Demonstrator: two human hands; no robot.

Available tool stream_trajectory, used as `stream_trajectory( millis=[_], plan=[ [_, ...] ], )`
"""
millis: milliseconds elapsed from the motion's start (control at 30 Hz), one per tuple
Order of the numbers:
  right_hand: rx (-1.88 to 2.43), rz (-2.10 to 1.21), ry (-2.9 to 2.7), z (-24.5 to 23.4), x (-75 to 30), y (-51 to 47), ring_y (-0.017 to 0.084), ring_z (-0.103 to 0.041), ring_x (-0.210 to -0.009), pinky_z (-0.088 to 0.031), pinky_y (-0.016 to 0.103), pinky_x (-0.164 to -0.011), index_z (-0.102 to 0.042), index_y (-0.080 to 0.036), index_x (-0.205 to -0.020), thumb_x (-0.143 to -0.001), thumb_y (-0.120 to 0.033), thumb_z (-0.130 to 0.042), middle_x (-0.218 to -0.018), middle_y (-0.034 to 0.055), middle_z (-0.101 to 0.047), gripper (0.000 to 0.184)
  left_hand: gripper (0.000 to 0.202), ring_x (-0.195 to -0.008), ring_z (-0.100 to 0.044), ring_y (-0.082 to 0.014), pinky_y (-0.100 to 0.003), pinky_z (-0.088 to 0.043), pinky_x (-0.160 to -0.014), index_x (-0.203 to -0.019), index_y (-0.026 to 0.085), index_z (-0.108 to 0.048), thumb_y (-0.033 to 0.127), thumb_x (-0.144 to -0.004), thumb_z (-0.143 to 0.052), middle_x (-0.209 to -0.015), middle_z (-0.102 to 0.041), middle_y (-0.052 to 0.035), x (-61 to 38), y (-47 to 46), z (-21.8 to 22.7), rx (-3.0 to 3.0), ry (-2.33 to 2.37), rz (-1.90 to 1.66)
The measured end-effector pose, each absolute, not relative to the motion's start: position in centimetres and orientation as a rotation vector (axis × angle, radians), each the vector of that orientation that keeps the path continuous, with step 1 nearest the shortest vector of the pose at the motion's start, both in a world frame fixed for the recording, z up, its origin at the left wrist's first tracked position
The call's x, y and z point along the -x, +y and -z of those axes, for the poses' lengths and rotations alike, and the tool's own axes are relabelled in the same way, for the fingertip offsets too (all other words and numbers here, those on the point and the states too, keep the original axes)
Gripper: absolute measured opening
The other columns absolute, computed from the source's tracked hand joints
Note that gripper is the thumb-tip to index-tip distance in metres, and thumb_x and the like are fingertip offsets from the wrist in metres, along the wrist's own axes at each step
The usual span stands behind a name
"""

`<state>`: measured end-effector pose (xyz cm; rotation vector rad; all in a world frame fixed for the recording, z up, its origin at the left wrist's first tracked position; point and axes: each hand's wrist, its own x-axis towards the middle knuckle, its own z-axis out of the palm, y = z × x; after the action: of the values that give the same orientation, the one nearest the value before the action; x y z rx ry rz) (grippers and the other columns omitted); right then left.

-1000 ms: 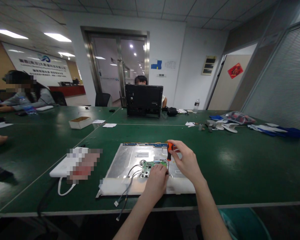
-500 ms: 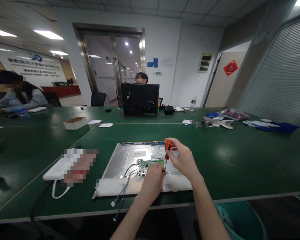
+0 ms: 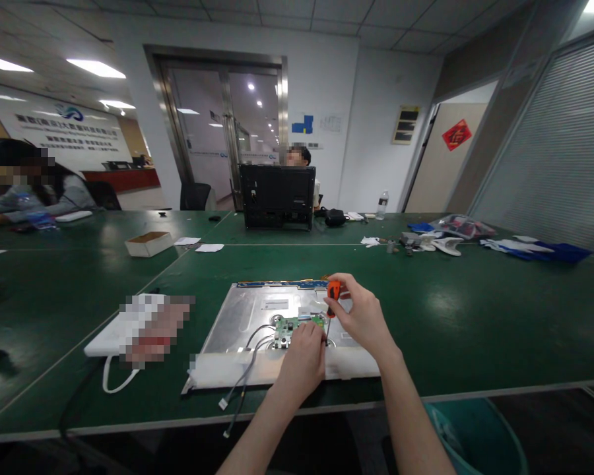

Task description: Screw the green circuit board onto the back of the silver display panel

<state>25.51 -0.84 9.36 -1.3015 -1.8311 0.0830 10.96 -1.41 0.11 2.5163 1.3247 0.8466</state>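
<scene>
My right hand (image 3: 363,313) grips an orange and black screwdriver (image 3: 333,291), held nearly upright. Its thin shaft points down beside a green circuit board (image 3: 286,326), and the tip is hidden near my left fingertips. My left hand (image 3: 305,349) is closed, its bent fingers over the board's right part; whatever they pinch is hidden. Under both hands lies a flat silver display panel (image 3: 237,316) with a blue strip board (image 3: 277,285) along its far edge and whitish film (image 3: 222,371) along its near edge. Cables (image 3: 250,366) run from the board over that film.
Left of the panel sits a white device (image 3: 103,336) with a cable, partly pixelated. An open box (image 3: 149,245) and papers lie farther back. A person sits behind a black monitor (image 3: 277,198); another is at far left. A teal bin (image 3: 495,442) stands below the table's front edge.
My hands and the screwdriver stay almost in place. Behind the monitor, the person's head has shifted to the right.
</scene>
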Motion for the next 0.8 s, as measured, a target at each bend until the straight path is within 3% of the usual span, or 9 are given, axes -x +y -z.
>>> stream_trajectory(
  millis=[200,433,633,800],
  plan=[
    [1.319,-0.099,-1.826,-9.18,-25.49,-0.87,0.02,-0.066,-0.081,-0.052,0.033,-0.074,-0.048,-0.026,-0.116,-0.084,-0.024,-0.057,-0.096,0.0031,-0.068,0.034,0.013,-0.096,-0.05,-0.0241,-0.038,-0.041,-0.087,-0.092,0.019,-0.051,0.01,-0.086,-0.045,-0.098,-0.055,-0.0067,-10.88,-1.58,-0.34,-2.515,1.327,-0.834],
    [1.189,-0.115,-1.902,-9.52,-25.44,-0.76,0.017,-0.063,-0.093,-0.052,0.03,-0.077,-0.051,-0.027,-0.122,-0.088,-0.019,-0.047,-0.12,0.0043,-0.061,0.035,0.012,-0.098,-0.051,-0.0239,-0.037,-0.04,-0.089,-0.091,0.019,-0.054,0.009,-0.085,-0.049,-0.099,-0.057,-0.0058,-11.08,-1.08,-0.3,-2.49,1.358,-0.764],
    [1.28,-0.064,-1.875,-9.25,-25.29,-0.73,0.019,-0.065,-0.082,-0.053,0.034,-0.074,-0.051,-0.026,-0.122,-0.084,-0.029,-0.059,-0.108,0.0044,-0.066,0.039,0.01,-0.097,-0.052,-0.0242,-0.038,-0.04,-0.088,-0.089,0.018,-0.054,0.01,-0.086,-0.05,-0.097,-0.058,-0.0057,-11.47,-0.79,-0.15,-2.497,1.432,-0.707],
    [1.253,-0.056,-1.861,-9.12,-25.21,-0.5,0.019,-0.066,-0.084,-0.053,0.034,-0.074,-0.052,-0.025,-0.118,-0.086,-0.027,-0.055,-0.105,0.0046,-0.067,0.032,0.008,-0.098,-0.052,-0.025,-0.039,-0.04,-0.089,-0.091,0.017,-0.053,0.01,-0.087,-0.051,-0.099,-0.058,-0.0071,-11.63,-0.78,-0.2,-2.519,1.467,-0.655]
  ],
)
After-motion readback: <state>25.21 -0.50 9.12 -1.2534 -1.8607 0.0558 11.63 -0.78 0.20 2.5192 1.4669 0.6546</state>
